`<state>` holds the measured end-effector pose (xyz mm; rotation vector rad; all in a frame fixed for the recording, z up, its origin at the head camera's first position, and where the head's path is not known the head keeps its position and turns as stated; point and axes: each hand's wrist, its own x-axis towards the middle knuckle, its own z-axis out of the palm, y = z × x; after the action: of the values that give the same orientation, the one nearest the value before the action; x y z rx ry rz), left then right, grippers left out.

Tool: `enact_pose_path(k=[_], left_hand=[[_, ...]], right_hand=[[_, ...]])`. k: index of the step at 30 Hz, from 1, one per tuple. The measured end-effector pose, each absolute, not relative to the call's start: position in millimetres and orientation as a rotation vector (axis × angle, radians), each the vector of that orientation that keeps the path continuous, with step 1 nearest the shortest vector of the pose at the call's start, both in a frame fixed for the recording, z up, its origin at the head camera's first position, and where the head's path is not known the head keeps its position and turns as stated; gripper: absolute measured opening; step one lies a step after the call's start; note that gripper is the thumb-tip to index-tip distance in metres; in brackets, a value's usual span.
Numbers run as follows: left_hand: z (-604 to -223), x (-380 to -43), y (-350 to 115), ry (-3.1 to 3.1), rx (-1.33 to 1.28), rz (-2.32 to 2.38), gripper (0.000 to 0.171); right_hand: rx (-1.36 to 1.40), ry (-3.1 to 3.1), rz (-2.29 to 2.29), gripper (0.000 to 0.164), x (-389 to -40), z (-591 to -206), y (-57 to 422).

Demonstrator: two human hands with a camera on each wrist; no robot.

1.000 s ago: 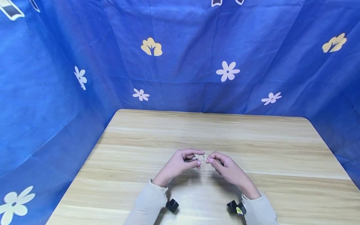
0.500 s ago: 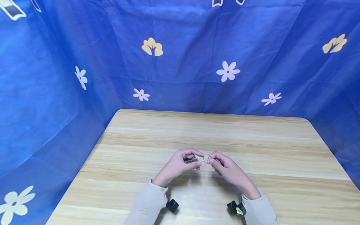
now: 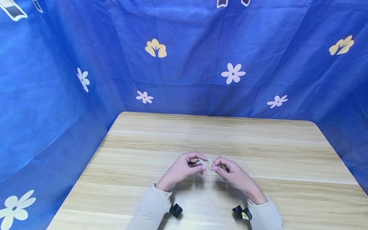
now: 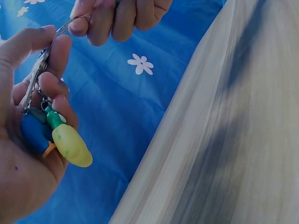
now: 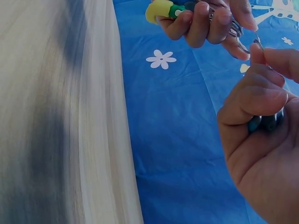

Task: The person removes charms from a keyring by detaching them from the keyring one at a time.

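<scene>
Above the middle of the table, my left hand [image 3: 184, 166] and right hand [image 3: 233, 174] face each other, fingertips close together. A thin metal key ring [image 3: 208, 164] spans the small gap. The left thumb and forefinger pinch the ring's near side, while metal keys [image 4: 36, 74] lie along the curled fingers. From that bunch hang a yellow and green figure charm [image 4: 72, 142] and a blue charm [image 4: 33, 130] with an orange tip. Right thumb and forefinger pinch the ring's other side. A dark teal object [image 5: 267, 122] sits inside the curled right fingers, mostly hidden.
The light wood-grain table [image 3: 201, 137] lies under both hands. Blue cloth [image 3: 189, 64] with white and yellow flowers rises behind it and on both sides. Black wrist cameras, a left one [image 3: 176, 210] and a right one [image 3: 238, 211], are strapped below the sleeves.
The right thumb and forefinger have shifted slightly on the ring, with the dark object inside that hand showing more. The left hand has barely moved.
</scene>
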<state>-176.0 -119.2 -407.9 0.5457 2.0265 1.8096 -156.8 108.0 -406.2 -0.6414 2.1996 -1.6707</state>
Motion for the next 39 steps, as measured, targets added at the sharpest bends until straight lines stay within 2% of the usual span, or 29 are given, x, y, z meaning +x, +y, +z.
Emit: enact_pose_path(k=[18,39], left_hand=[[-411.1,-179.4,-118.5,2.078,0.472,1.756,0.030],[-412.4,-183.0,-118.0,2.211,0.343,1.758,0.025]], right_hand=[[-0.713,2.355,-1.593,0.009,-159.0,-410.8,107.8],[-0.853,2.559,-1.441,0.011,-159.1,-411.3,106.2]])
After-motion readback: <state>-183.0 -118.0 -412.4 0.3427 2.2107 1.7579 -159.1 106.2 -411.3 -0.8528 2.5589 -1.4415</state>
